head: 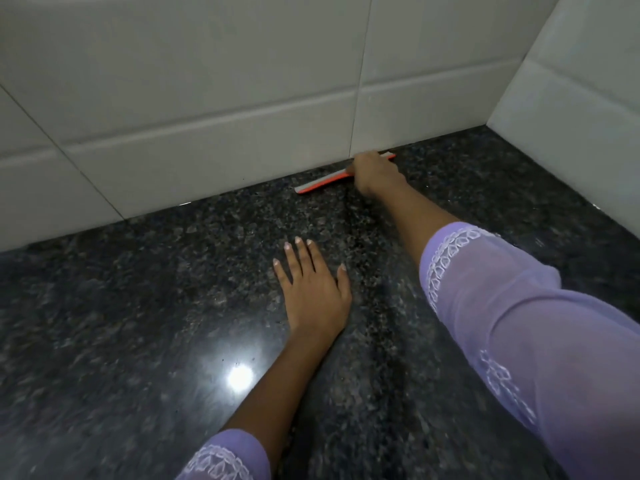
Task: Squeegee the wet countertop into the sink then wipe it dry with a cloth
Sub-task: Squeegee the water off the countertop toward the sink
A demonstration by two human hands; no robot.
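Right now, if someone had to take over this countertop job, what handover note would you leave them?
Right hand: grips the orange squeegee, blade on the granite countertop at the foot of the tiled wall, near the back corner.
Left hand: flat on the countertop, fingers straight, holding nothing.
Done: cannot tell how much has been squeegeed.
Left: pull the water to the sink, then dry with a cloth; neither sink nor cloth is in view.

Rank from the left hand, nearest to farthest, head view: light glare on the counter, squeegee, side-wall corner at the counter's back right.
From the left hand, flat on the granite countertop:
1. Light glare, just below the hand, toward the viewer.
2. Squeegee, up at the back wall, gripped by the right hand.
3. Side-wall corner, far back right.
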